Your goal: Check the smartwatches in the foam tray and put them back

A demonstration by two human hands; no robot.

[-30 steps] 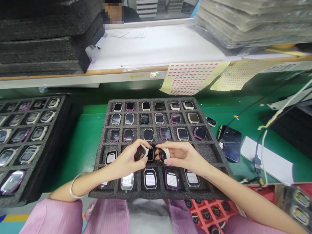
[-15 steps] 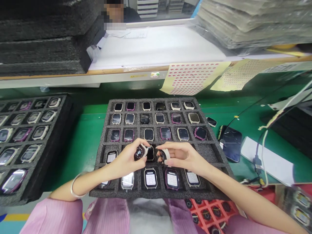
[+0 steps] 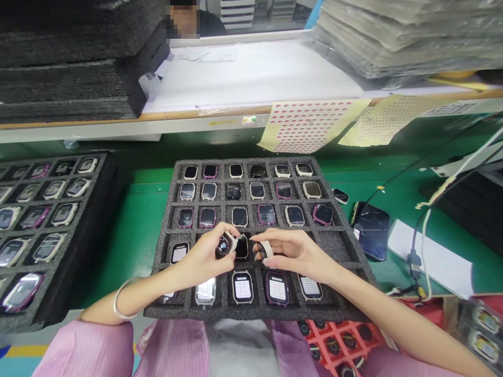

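Watches (image 3: 223, 245) are in our hands, one in each, just over the dark tray (image 3: 334, 246). Our left hand (image 3: 212, 254) pinches the left watch, thumb on one side and fingers on the other. Its screen glows with a little picture now; one second ago it was dark, and half a second ago it was already lit. Our right hand (image 3: 296, 251) holds the right watch (image 3: 268, 250), which has a pale rim, between thumb and fingers. We see it more from its side than we did one second ago, so less of its face shows. Our hands have hardly moved. Between them, a watch with a black face (image 3: 243, 247) sits in its slot. The watches we can see in the tray stay where they were. Under the tray is the green tabletop (image 3: 141, 196), with a phone (image 3: 371, 230) to the right and another tray (image 3: 51, 306) of watches to the left.
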